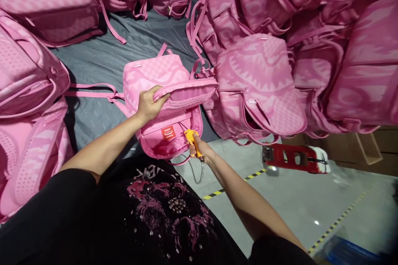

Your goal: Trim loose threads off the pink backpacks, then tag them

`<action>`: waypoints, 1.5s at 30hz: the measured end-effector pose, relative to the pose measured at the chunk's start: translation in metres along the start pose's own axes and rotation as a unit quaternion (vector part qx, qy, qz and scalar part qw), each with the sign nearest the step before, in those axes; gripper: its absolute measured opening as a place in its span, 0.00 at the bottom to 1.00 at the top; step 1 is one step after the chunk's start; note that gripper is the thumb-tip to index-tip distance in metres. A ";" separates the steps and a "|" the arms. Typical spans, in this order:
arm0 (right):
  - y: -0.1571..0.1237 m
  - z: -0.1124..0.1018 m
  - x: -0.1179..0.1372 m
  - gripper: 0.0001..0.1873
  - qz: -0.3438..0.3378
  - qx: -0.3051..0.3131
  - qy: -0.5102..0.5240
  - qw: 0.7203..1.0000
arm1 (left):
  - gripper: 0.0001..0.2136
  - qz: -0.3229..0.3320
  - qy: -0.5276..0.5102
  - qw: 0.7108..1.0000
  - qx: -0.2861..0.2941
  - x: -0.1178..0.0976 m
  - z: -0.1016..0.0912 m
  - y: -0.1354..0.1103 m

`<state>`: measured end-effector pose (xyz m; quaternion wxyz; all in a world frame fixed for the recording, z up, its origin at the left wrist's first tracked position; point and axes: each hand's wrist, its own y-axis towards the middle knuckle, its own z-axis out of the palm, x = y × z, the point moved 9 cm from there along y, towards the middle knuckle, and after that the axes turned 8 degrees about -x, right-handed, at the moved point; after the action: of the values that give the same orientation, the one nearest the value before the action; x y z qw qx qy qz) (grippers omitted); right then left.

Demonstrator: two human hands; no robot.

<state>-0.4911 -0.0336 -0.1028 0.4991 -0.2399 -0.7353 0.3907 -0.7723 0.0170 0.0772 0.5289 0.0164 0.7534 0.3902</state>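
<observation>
A pink camouflage backpack [149, 72] lies in front of me with its main compartment unzipped. My left hand [151, 105] pinches the upper edge of the opening and holds it lifted. Inside, the pink lining [155, 145] shows, with a red label [168, 133] sewn on it. At the right side of the opening, my right hand [200, 149] is closed around a yellow air blow gun [190, 136], its nozzle end pointing toward the inside of the bag. A clear hose [199, 177] loops down from its handle. My fingers partly hide the tool.
Another pink backpack [258, 78] sits close on the right, with several more piled behind it. More pink bags [27, 62] stand at the left. Dark grey fabric [93, 120] covers the work surface. Beyond its edge, a red pallet jack [292, 157] stands on the floor.
</observation>
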 end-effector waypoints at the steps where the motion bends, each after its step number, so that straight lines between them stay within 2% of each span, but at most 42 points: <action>1: 0.001 0.001 -0.005 0.31 0.003 0.019 0.040 0.999 | 0.14 -0.001 -0.004 1.000 0.004 -0.001 0.001 0.000; 5: -0.006 -0.005 -0.022 0.28 0.022 0.090 0.178 0.980 | 0.17 -0.005 -0.006 1.000 0.016 -0.003 0.002 0.002; 9: -0.007 -0.022 -0.025 0.26 0.017 0.096 0.172 0.980 | 0.18 0.002 -0.009 1.000 0.024 -0.006 0.001 0.000; 14: 0.001 -0.023 -0.021 0.29 0.003 0.091 0.149 0.985 | 0.17 0.006 -0.009 0.999 0.030 -0.006 0.003 -0.006; 16: 0.001 -0.028 -0.020 0.30 -0.013 0.095 0.089 0.991 | 0.17 0.006 0.004 1.000 0.022 -0.006 0.002 -0.007; 18: -0.003 -0.036 -0.018 0.30 -0.029 0.118 -0.035 0.992 | 0.16 0.006 0.020 1.000 0.006 -0.008 0.000 -0.008; 20: -0.010 -0.048 -0.007 0.30 -0.055 0.144 -0.176 0.972 | 0.16 0.007 0.037 0.999 -0.013 -0.010 -0.002 -0.008; 22: -0.016 -0.062 0.013 0.29 -0.093 0.144 -0.278 0.945 | 0.14 0.012 0.058 0.998 -0.027 -0.014 -0.004 -0.009; 26: -0.027 -0.068 0.054 0.25 -0.113 0.158 -0.396 0.898 | 0.12 0.013 0.103 0.994 -0.044 -0.022 -0.007 -0.011; 28: -0.029 -0.067 0.074 0.24 -0.130 0.144 -0.415 0.889 | 0.12 0.009 0.118 0.991 -0.055 -0.026 -0.010 -0.012; 31: -0.031 -0.067 0.108 0.22 -0.209 0.112 -0.355 0.904 | 0.12 0.003 0.132 0.988 -0.079 -0.030 -0.014 -0.014; 34: -0.028 -0.073 0.122 0.22 -0.274 0.106 -0.273 0.916 | 0.14 0.001 0.146 0.984 -0.105 -0.032 -0.018 -0.016; 41: 0.011 -0.098 0.099 0.23 -0.298 0.029 -0.108 0.948 | 0.19 0.019 0.171 0.972 -0.158 -0.030 -0.027 -0.018; 45: 0.029 -0.091 0.098 0.20 -0.288 0.000 -0.040 0.957 | 0.19 0.017 0.157 0.970 -0.185 -0.025 -0.031 -0.016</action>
<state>-0.4464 0.0866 -0.0549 0.5607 -0.0023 -0.7927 0.2393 -0.7804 -0.0231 0.0915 0.3914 -0.1299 0.7412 0.5297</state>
